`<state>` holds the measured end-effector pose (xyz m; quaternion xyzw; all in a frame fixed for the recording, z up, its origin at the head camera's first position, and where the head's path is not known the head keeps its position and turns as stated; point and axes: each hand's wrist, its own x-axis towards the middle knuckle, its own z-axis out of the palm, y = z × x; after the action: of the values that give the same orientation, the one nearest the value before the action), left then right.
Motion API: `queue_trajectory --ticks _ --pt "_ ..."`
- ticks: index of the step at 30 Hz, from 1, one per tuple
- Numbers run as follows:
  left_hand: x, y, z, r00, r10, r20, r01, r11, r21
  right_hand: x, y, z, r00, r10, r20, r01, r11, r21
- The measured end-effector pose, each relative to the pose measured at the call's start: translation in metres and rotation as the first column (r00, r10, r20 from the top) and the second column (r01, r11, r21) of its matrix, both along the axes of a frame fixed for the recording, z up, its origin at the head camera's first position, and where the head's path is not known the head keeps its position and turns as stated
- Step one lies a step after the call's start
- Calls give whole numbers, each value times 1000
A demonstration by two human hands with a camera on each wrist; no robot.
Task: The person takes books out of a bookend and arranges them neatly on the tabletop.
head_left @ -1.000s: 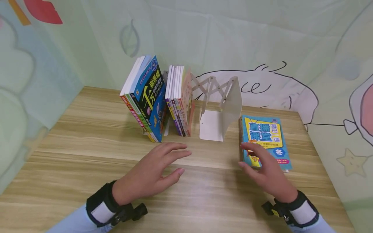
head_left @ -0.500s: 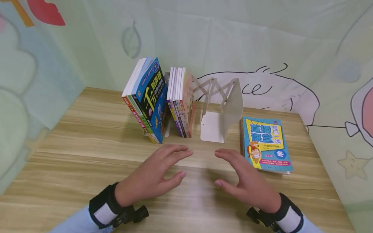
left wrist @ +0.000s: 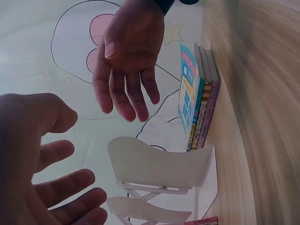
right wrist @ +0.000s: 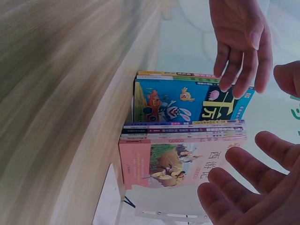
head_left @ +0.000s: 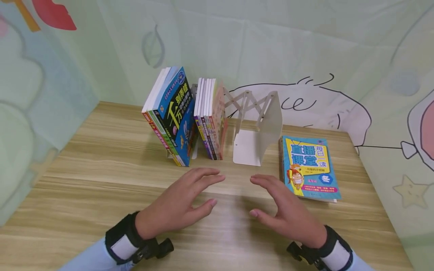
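My left hand (head_left: 179, 203) hovers over the table with relaxed fingers, holding nothing, in front of the upright books. Facing it, my right hand (head_left: 288, 212) is also relaxed and holds nothing; it is nearest to a flat stack of blue-covered books (head_left: 310, 167). Behind the hands stands a white expandable bookend rack (head_left: 247, 146). Tall books with a blue and black cover (head_left: 176, 113) lean at its left side. Beside them stand thinner books, the outermost with a pink cover (right wrist: 178, 161). In the left wrist view the blue-topped stack (left wrist: 199, 96) shows several spines.
The wood-grain table (head_left: 101, 180) is bordered at the back and sides by a pale printed curtain (head_left: 210, 45). The rack's right section, with its white end plate (head_left: 272, 124), stands between the pink book and the flat stack.
My right hand has moved left, off the blue-covered stack, and now faces the left hand. The left hand has hardly moved. Books and rack have stayed in place.
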<state>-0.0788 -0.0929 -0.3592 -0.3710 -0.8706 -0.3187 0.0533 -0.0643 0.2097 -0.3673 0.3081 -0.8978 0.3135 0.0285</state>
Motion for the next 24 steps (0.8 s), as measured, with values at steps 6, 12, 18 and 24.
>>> queue_trajectory --ticks 6,12,18,24 --pt "-13 7 1 996 9 -90 -11 1000 -15 3 4 -3 998 -38 52 36 999 37" --pt "-31 8 11 982 44 -182 -46 999 -10 3 5 -7 999 -23 37 22 1000 22" --pt "-53 9 24 937 47 -346 -41 999 25 3 5 -10 998 -24 58 25 1000 -12" --pt "-76 9 37 850 105 -516 -122 992 0 5 5 -10 998 -23 60 24 1000 -20"
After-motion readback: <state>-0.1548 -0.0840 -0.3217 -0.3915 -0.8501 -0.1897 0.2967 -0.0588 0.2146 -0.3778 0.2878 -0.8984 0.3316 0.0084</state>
